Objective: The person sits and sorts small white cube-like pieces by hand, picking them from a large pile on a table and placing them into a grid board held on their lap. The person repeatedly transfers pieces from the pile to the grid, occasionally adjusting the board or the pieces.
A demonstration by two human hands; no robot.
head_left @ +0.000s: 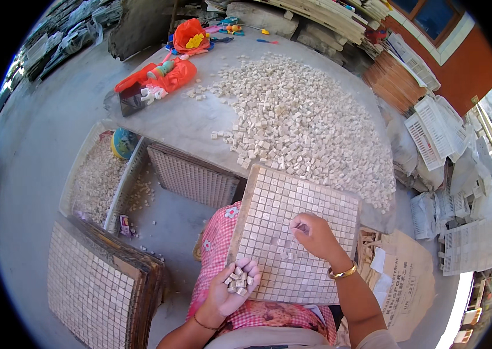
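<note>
My left hand (219,300) is palm up near the lower left edge of a square grid board, cupping several small beige stone tiles (238,282). The grid board (245,200) rests tilted across my lap, most of its cells filled with pale square tiles. Over the right half of the board, my right hand (316,235) has thumb and fingers pinched together; whatever is between the fingertips is too small to make out. A few loose tiles (286,254) lie on the board between both hands, beside some cells that look different.
A large heap of stone cubes (298,116) covers the grey table ahead. Stacked grid boards (91,285) stand at lower left, near a white bin (66,189) of stone pieces. Red plastic bags (185,72) and toys lie at the table's far left. White crates (423,139) are piled at right.
</note>
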